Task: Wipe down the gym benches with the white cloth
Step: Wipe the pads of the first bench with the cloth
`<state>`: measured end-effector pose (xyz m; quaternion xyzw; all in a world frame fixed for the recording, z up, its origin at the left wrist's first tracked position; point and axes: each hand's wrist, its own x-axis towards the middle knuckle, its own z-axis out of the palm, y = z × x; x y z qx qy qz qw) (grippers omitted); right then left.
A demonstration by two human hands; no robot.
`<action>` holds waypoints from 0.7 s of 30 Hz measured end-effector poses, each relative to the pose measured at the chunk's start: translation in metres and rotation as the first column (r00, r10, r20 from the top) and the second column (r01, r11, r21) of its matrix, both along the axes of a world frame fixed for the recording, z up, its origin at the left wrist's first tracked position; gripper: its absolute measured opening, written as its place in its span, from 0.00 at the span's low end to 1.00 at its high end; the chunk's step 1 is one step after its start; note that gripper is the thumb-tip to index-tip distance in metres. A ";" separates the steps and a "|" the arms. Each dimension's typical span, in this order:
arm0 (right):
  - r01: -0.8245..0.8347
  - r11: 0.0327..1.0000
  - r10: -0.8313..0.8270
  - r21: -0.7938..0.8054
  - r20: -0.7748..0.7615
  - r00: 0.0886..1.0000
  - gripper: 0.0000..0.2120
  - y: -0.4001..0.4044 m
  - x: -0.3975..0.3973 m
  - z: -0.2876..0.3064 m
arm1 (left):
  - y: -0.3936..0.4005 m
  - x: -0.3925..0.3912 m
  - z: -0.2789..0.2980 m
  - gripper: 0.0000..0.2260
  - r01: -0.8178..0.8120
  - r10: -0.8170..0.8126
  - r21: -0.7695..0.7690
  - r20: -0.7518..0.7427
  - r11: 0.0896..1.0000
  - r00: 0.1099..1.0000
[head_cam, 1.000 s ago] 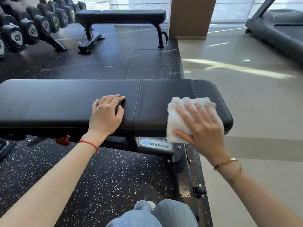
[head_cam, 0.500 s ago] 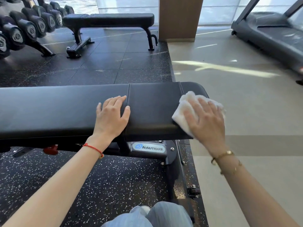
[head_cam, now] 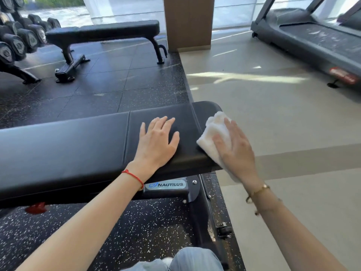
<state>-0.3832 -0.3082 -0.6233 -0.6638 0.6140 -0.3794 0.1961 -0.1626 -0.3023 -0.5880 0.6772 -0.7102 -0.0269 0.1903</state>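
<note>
Cloth (head_cam: 214, 137) lying over the bench's (head_cam: 68, 145) right end edge, being pressed by right hand (head_cam: 235, 148), grip spread flat; left hand (head_cam: 156, 145) resting open-fingered beside it.

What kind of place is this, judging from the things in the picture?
Almost certainly a gym: a rack of dumbbells stands at the far left, a second padded bench sits on black rubber flooring, and a treadmill is at the far right.
</note>
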 end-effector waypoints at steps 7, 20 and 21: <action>-0.229 0.929 0.123 0.290 0.342 0.932 0.21 -0.072 -0.024 0.015 | -0.023 -0.042 -0.011 0.25 -0.032 0.032 0.102 0.002 0.994 0.999; -0.289 0.929 0.174 0.230 0.418 0.892 0.28 -0.081 -0.027 0.002 | -0.025 -0.050 -0.017 0.23 -0.088 0.087 0.039 0.036 0.995 0.996; -0.306 0.921 0.198 0.240 0.388 0.900 0.28 -0.098 -0.023 0.006 | -0.025 -0.050 -0.016 0.23 -0.092 0.090 0.037 0.037 0.995 0.995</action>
